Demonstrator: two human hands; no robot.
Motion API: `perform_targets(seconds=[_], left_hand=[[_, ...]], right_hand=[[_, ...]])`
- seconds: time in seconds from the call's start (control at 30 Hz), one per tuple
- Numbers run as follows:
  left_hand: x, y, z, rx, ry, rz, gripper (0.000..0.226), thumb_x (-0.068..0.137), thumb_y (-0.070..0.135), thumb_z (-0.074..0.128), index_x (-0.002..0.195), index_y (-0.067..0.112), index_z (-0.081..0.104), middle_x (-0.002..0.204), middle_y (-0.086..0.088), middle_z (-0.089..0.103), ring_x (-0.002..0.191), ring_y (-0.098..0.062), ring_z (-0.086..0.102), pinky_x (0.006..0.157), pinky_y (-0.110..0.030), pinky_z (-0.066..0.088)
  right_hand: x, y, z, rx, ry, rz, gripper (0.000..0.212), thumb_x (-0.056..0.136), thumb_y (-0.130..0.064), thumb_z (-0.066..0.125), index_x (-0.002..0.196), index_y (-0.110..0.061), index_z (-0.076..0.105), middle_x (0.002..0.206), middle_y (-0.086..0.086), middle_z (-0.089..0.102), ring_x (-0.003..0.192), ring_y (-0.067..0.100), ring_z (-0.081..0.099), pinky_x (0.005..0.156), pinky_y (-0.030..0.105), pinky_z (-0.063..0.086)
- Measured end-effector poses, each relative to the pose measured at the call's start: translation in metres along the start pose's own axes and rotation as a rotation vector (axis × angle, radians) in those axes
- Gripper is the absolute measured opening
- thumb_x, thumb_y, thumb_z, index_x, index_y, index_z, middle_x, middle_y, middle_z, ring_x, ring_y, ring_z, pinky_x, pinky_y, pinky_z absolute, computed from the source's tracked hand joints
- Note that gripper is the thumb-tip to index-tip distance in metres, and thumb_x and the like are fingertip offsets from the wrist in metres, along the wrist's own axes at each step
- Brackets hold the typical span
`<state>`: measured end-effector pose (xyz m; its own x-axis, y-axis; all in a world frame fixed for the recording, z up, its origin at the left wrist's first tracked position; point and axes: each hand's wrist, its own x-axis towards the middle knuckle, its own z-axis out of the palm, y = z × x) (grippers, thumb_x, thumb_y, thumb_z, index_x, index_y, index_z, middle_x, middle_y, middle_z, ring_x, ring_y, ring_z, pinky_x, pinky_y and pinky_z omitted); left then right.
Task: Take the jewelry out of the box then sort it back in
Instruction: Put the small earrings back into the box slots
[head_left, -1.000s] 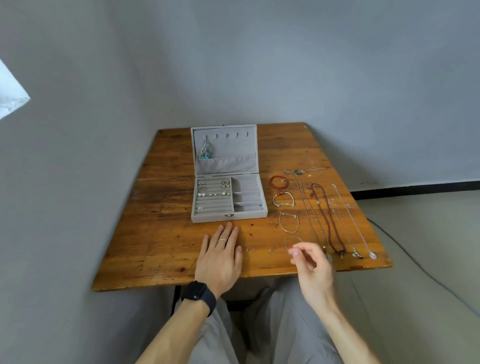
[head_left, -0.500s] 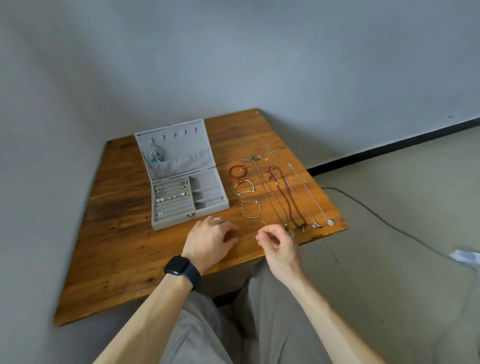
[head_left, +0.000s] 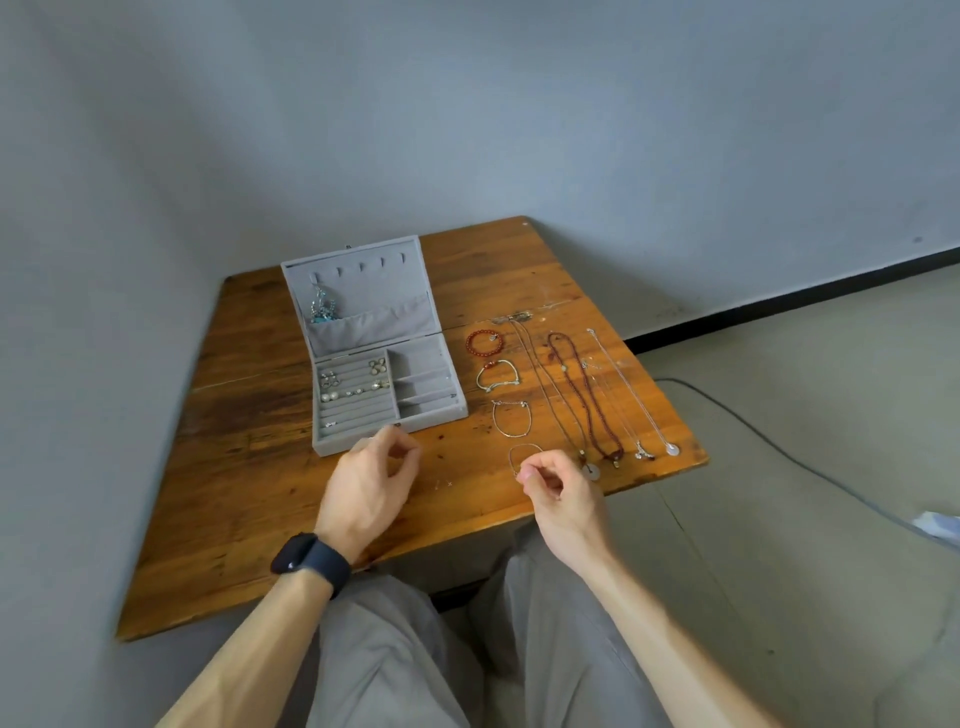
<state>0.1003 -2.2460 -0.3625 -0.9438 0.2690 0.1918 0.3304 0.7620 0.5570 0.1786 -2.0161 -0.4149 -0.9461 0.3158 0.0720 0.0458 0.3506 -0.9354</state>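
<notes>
On the table (head_left: 249, 441), the box (head_left: 337, 444) lies open at the left. A teal piece (head_left: 323, 306) hangs in its lid and earrings (head_left: 353, 382) sit in the ring rolls, so the emptying is not finished, or the refill has begun.

Your left hand (head_left: 369, 483) lay flat on the wood a second ago. It has since lifted, and its fingers are curled towards the thumb just in front of the box. You may have picked up something tiny, but I cannot tell whether it holds anything.

Two small studs (head_left: 443, 484) lie between your hands. Beyond them is a column of bracelets (head_left: 467, 343).

Your right hand (head_left: 563, 501) has kept its thumb and forefinger pressed together beside the nearest thin bracelet (head_left: 524, 445). I cannot tell what they pinch, if anything.

The necklaces (head_left: 613, 456) lie straight at the right.

The view has swung, but the laid-out pieces have not moved, so this looks like small earring work.
</notes>
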Motion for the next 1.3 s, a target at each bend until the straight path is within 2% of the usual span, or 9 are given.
perform_targets(seconds=[0.1,0.27,0.47,0.53,0.67,0.8,0.93,1.2,1.3], left_hand=[[-0.016,-0.028,-0.017,-0.079,0.119,-0.1,0.005,0.096,0.026,0.061,0.097,0.03,0.058,0.093,0.016,0.062,0.086,-0.001,0.06,0.069,-0.022,0.052],[-0.037,-0.07,-0.017,-0.025,0.241,-0.321,0.004,0.098,0.027,0.059,0.101,0.029,0.057,0.094,0.009,0.06,0.089,-0.009,0.057,0.072,-0.023,0.045],[-0.04,-0.074,-0.006,0.15,0.372,-0.264,0.003,0.097,0.017,0.059,0.095,0.019,0.061,0.087,0.002,0.063,0.084,-0.017,0.055,0.068,-0.035,0.051],[-0.041,-0.075,-0.005,0.169,0.407,-0.268,0.004,0.097,0.016,0.06,0.093,0.018,0.061,0.084,0.002,0.062,0.082,-0.018,0.054,0.065,-0.035,0.051],[-0.041,-0.08,-0.002,0.185,0.462,-0.273,0.007,0.094,0.016,0.061,0.09,0.021,0.059,0.081,0.003,0.06,0.078,-0.016,0.053,0.061,-0.033,0.05],[-0.038,-0.084,0.003,0.212,0.509,-0.27,0.007,0.093,0.018,0.062,0.089,0.023,0.058,0.08,0.006,0.058,0.076,-0.014,0.051,0.058,-0.03,0.048],[-0.038,-0.085,0.004,0.214,0.535,-0.266,0.006,0.092,0.02,0.061,0.088,0.022,0.059,0.079,0.005,0.058,0.075,-0.015,0.052,0.058,-0.031,0.049],[-0.039,-0.083,0.001,0.215,0.534,-0.258,0.005,0.093,0.02,0.059,0.089,0.022,0.059,0.08,0.005,0.058,0.077,-0.014,0.052,0.06,-0.028,0.046],[-0.039,-0.083,0.001,0.212,0.528,-0.261,0.004,0.093,0.02,0.058,0.09,0.022,0.059,0.08,0.006,0.058,0.076,-0.014,0.051,0.059,-0.027,0.046]], right_hand=[[0.003,-0.007,0.0,0.007,-0.034,-0.01,0.016,0.096,-0.02,0.064,0.092,-0.036,0.063,0.091,-0.018,0.071,0.09,-0.005,0.063,0.07,0.007,0.048],[0.02,-0.042,0.017,-0.073,-0.157,-0.116,0.013,0.096,-0.025,0.063,0.093,-0.037,0.064,0.092,-0.027,0.069,0.088,-0.004,0.064,0.071,0.007,0.049],[0.073,-0.079,0.059,-0.332,-0.274,-0.28,0.004,0.099,-0.035,0.059,0.098,-0.035,0.063,0.094,-0.024,0.066,0.087,-0.008,0.06,0.063,0.003,0.045],[0.091,-0.086,0.074,-0.439,-0.309,-0.341,0.007,0.099,-0.032,0.058,0.102,-0.03,0.065,0.098,-0.02,0.064,0.09,-0.003,0.06,0.066,0.007,0.045],[0.118,-0.098,0.101,-0.636,-0.375,-0.409,0.009,0.101,-0.027,0.055,0.102,-0.027,0.064,0.109,-0.007,0.061,0.1,0.015,0.059,0.082,0.032,0.051],[0.131,-0.105,0.12,-0.831,-0.453,-0.437,0.014,0.101,-0.025,0.054,0.107,-0.024,0.066,0.115,-0.001,0.058,0.106,0.021,0.058,0.086,0.032,0.046],[0.135,-0.113,0.132,-0.949,-0.434,-0.42,0.013,0.097,-0.02,0.059,0.104,-0.024,0.069,0.11,0.001,0.06,0.104,0.023,0.059,0.086,0.034,0.05],[0.134,-0.115,0.143,-0.989,-0.315,-0.417,0.009,0.094,-0.022,0.064,0.101,-0.027,0.062,0.092,0.001,0.07,0.086,0.025,0.064,0.064,0.03,0.047],[0.13,-0.109,0.143,-1.014,-0.27,-0.455,0.007,0.095,-0.02,0.063,0.098,-0.025,0.066,0.089,0.003,0.072,0.082,0.026,0.065,0.061,0.029,0.047]])
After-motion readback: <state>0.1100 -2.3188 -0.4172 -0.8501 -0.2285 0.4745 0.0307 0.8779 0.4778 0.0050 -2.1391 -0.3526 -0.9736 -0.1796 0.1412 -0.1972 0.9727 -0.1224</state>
